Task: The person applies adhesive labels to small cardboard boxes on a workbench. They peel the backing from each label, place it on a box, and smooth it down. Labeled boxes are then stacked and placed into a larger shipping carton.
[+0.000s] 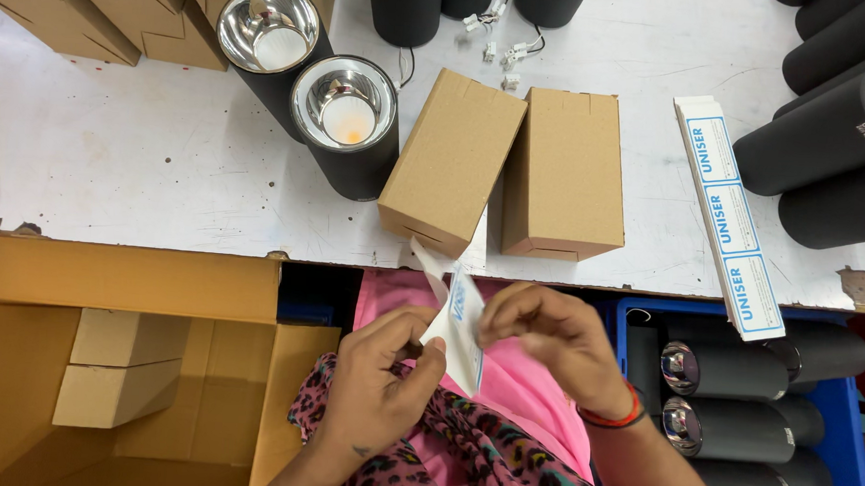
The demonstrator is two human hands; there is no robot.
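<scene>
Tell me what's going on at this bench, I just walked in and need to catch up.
A person holds a white-and-blue sticker strip between the left hand and right hand, over their lap at the table edge. Two closed brown cardboard boxes lie on the white table beside two black cylindrical lamps with shiny reflectors. A large open carton on the left holds small boxes.

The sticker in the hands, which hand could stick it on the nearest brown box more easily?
Probably the right hand. It pinches the sticker's upper edge and sits just below the closed brown box. The left hand holds the lower part, farther from the box.
</scene>
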